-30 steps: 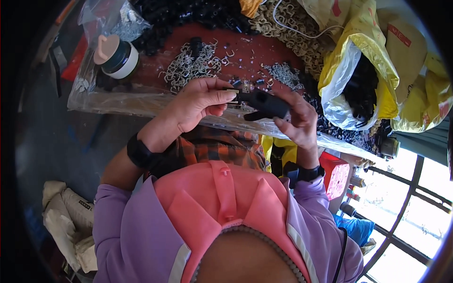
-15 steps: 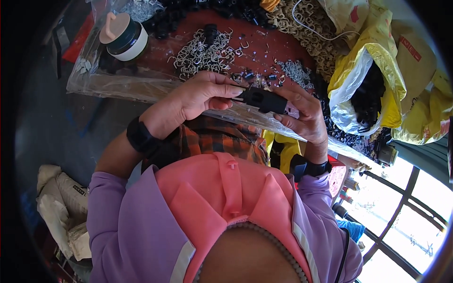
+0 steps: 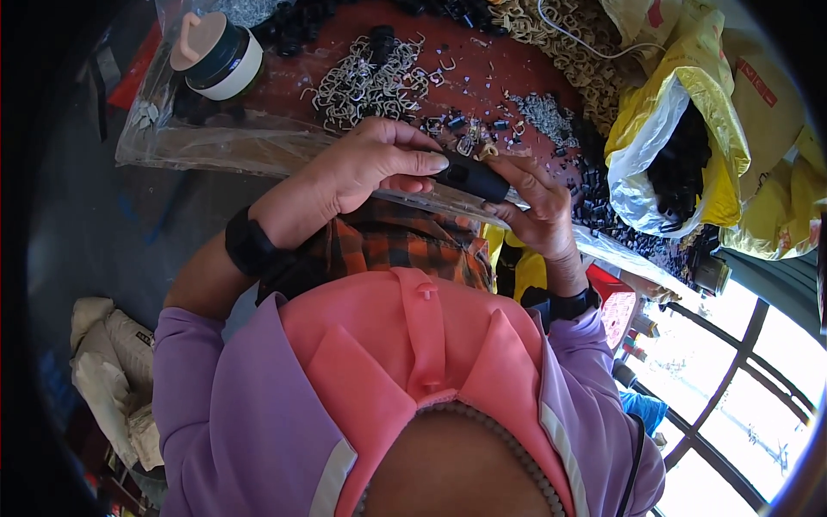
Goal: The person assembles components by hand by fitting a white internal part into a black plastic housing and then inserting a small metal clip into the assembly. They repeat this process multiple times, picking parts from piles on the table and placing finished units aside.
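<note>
Black plastic housing [image 3: 472,177]: held btwn both hands, over near edge of worktop [image 3: 530,77], tilted, R end lower.
L hand [image 3: 383,164]: pinching housing's L end, thumb on top; far fingers partly hidden.
R hand [image 3: 538,205]: fingers & thumb closed on R end.
Tan clip [image 3: 489,152]: right by R fingertips; can't tell if touching.
Metal hooks [image 3: 366,86]: tangled heap beyond L hand.
Grey bits [image 3: 544,119]: small heap beyond R hand.
Black bits [image 3: 603,211]: strewn just R of R hand.
Yellow bag [image 3: 722,108]: further R, mouth open, black pcs inside.
Jar [image 3: 226,73]: well L, lid on.
Slip risk: if either pinch slackens or thumb skids, housing could twist out & drop past edge onto plaid cloth [image 3: 392,246].
Lost-pc risk: anything small shaken loose prob. hard to find among similar black bits.
Jam risk: if ends pushed out of line, housing may bind or crack.
</note>
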